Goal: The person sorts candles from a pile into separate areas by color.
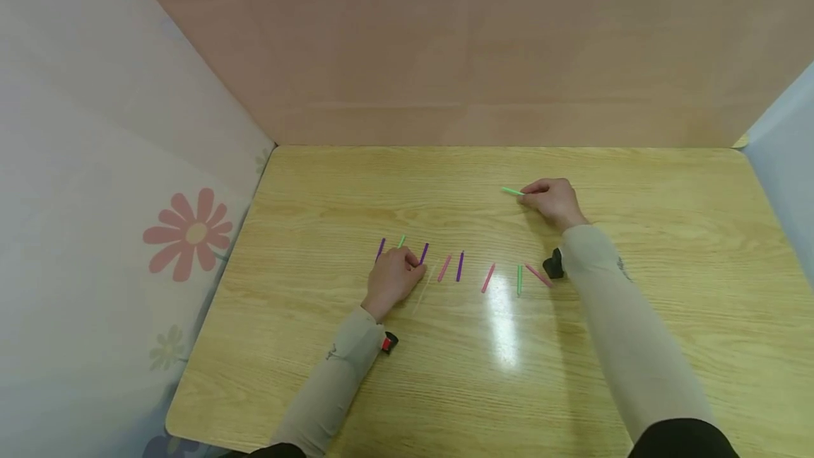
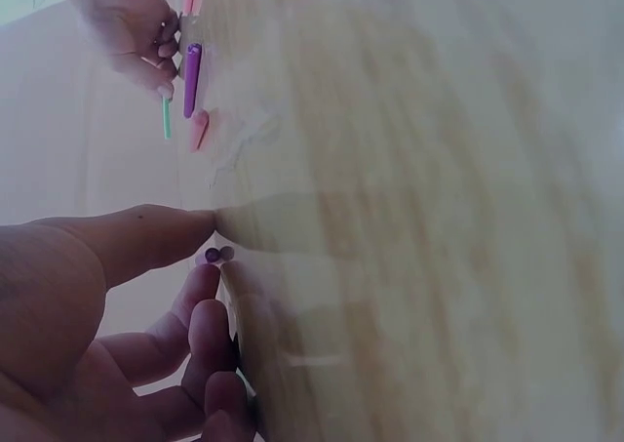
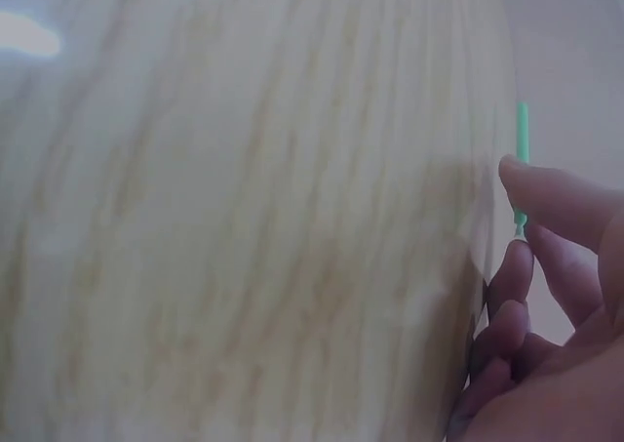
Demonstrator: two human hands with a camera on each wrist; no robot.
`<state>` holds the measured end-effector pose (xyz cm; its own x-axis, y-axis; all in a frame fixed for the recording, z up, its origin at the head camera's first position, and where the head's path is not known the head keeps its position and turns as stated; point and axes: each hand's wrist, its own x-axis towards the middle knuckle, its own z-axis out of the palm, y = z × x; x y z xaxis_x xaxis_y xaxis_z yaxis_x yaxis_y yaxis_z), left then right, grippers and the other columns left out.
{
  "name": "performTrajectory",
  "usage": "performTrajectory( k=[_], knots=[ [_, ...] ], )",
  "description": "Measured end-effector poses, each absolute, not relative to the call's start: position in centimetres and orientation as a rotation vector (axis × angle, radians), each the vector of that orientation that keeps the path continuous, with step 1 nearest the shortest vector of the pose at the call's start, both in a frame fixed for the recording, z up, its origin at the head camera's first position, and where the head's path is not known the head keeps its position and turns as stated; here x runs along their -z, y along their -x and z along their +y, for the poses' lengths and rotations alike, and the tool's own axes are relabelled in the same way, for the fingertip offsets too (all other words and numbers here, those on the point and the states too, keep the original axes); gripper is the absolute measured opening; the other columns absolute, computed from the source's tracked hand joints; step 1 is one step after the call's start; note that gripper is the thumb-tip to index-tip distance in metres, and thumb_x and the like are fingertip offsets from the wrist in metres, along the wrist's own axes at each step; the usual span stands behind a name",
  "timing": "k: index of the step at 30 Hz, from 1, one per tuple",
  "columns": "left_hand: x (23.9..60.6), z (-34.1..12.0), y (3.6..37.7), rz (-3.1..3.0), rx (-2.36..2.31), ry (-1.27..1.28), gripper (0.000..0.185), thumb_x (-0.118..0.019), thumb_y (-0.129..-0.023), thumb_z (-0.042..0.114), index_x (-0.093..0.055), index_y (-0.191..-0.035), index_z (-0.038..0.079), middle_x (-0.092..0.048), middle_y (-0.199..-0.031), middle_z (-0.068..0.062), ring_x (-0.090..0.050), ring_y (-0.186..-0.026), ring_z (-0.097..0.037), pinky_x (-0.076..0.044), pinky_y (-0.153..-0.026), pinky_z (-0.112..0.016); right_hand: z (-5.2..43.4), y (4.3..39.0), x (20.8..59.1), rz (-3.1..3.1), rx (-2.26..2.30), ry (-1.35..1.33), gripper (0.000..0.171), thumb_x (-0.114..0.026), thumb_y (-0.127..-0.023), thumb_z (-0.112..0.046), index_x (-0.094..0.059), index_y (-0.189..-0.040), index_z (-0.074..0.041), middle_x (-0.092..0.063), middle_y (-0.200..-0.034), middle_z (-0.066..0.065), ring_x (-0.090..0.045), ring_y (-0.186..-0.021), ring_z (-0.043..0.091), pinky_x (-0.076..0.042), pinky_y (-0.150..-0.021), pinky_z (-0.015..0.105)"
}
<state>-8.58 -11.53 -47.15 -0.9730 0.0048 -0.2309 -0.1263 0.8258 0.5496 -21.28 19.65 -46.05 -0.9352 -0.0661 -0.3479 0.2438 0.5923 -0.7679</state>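
Observation:
My right hand is over the far part of the wooden table, pinching a thin green stick between thumb and fingers. In the right wrist view this green stick stands up past the thumb and narrows to a pale tip below. My left hand is low over the table at the left end of a row of sticks. Its thumb and fingertips are on either side of a purple stick, whose round end shows between them with a gap at the thumb. Another purple stick and a green stick are partly behind this hand.
Right of the left hand lie a pale stick, a pink stick, a purple stick, a second pink stick, a green stick and a third pink stick. A beige wall borders the table's far edge.

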Motion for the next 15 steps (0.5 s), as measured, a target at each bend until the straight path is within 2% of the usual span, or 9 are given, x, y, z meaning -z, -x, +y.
performTrajectory(
  k=[9,15],
  knots=[
    [47.35,-11.68,8.70,2.778,-0.852,0.105,0.020,-0.069,-0.087,0.033,-0.068,-0.088,0.013,-0.064,-0.082,-0.001,-0.057,-0.071,-0.014,-0.043,-0.056,-0.026,19.01,21.46,46.03,2.517,1.246,-0.231,0.036,-0.065,-0.090,-0.024,-0.065,-0.118,-0.002,-0.057,-0.130,0.021,-0.046,-0.120,0.036,-0.035,-0.096,0.047],
    [47.22,-11.69,8.73,2.778,-0.870,0.101,0.020,-0.069,-0.086,0.031,-0.068,-0.089,0.011,-0.064,-0.081,-0.002,-0.056,-0.069,-0.014,-0.043,-0.055,-0.026,18.78,21.54,46.07,2.529,1.229,-0.256,0.035,-0.065,-0.091,-0.025,-0.065,-0.118,-0.003,-0.057,-0.130,0.021,-0.047,-0.118,0.034,-0.035,-0.093,0.045]
  ],
)
